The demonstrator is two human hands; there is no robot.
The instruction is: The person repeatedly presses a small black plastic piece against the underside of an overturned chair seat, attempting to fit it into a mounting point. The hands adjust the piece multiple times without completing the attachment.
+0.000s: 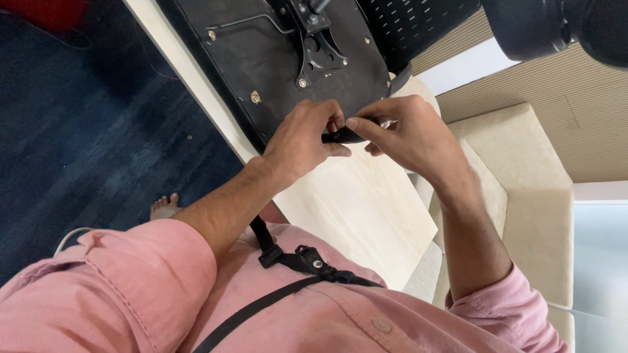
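At frame centre, the left hand point(302, 140) and right hand point(407, 134) both pinch a small black part point(341, 136), possibly a lever, just below the upturned seat base point(275, 59).

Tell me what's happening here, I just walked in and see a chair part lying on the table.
A person in a pink shirt is working with both bare hands at the near edge of an upturned black chair seat that lies on a pale wooden table. The left hand and the right hand together pinch a small black part between the fingertips. A metal bracket is fixed to the seat's underside. What exactly the small part is cannot be told.
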